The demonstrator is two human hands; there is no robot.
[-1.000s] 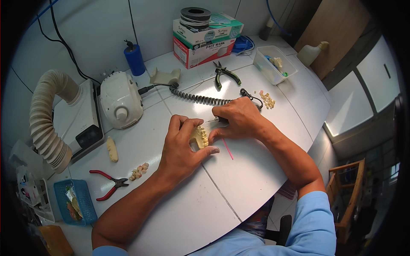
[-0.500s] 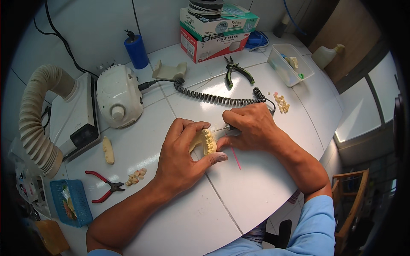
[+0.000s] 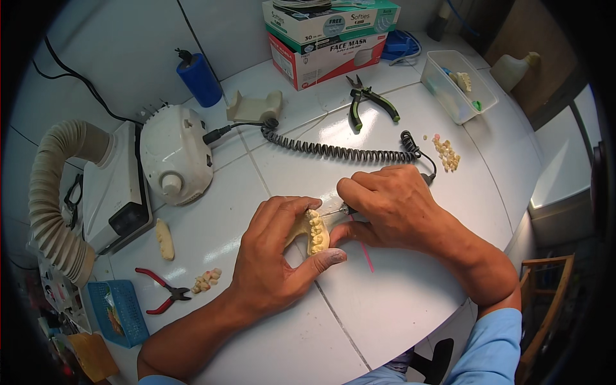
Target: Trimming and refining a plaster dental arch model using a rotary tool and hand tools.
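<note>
A yellow plaster dental model [image 3: 317,232] with a row of teeth is gripped by my left hand [image 3: 273,247], fingers behind it and whitened thumb at its near end. My right hand [image 3: 391,205] is closed round a rotary handpiece [image 3: 346,209], mostly hidden under the fingers. Its thin metal bur [image 3: 330,212] points left and meets the far part of the tooth row; whether it touches is hard to tell. My right thumb rests against the model's right side. Under the right hand a thin pink stick [image 3: 367,258] lies on the table.
A coiled black cord [image 3: 340,152] runs from the white control unit [image 3: 176,154]. Around lie red-handled cutters [image 3: 163,292], green-black pliers [image 3: 369,102], loose tooth pieces [image 3: 446,154], a blue basket [image 3: 119,312] and a clear tub [image 3: 459,93]. Mask boxes [image 3: 330,54] stand at the back.
The whole view has shifted slightly, with the table items displaced outward in the picture. Both hands keep the same grip; the bur stays at the far part of the tooth row.
</note>
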